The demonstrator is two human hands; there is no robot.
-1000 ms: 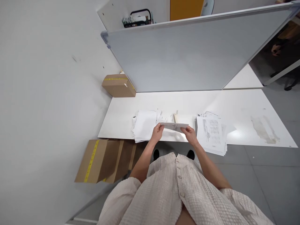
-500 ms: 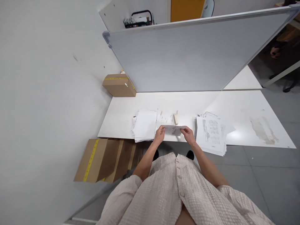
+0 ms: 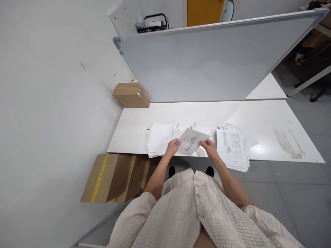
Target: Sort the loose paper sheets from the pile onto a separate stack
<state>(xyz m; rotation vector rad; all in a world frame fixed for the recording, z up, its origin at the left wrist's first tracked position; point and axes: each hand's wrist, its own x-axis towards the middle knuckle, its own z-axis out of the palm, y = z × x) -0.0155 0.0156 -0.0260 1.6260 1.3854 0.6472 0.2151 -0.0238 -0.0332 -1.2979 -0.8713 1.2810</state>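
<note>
Between both hands, above the table's front edge, is a printed sheet of paper (image 3: 190, 142), tilted so that its dark print shows. My left hand (image 3: 173, 147) pinches its left edge, and my right hand (image 3: 209, 147) grips the right edge. Left of my left hand lies a stack of blank-faced paper (image 3: 159, 137). To the right of my right hand is a stack of printed sheets (image 3: 232, 150), its lower corner sticking out past the table edge. Behind the held sheet, a small beige object (image 3: 193, 127) is mostly hidden.
A large whiteboard (image 3: 207, 65) stands along the back of the white table (image 3: 261, 127). One cardboard box (image 3: 131, 96) sits at the back left corner. Open cardboard boxes (image 3: 103, 177) stand below the table's left front edge. A grey smear (image 3: 289, 143) marks the table's right end.
The sheet has turned from nearly edge-on to a slanted position with its printed face showing. Both hands have shifted slightly, my right hand a little outward, and the beige object is now mostly covered.
</note>
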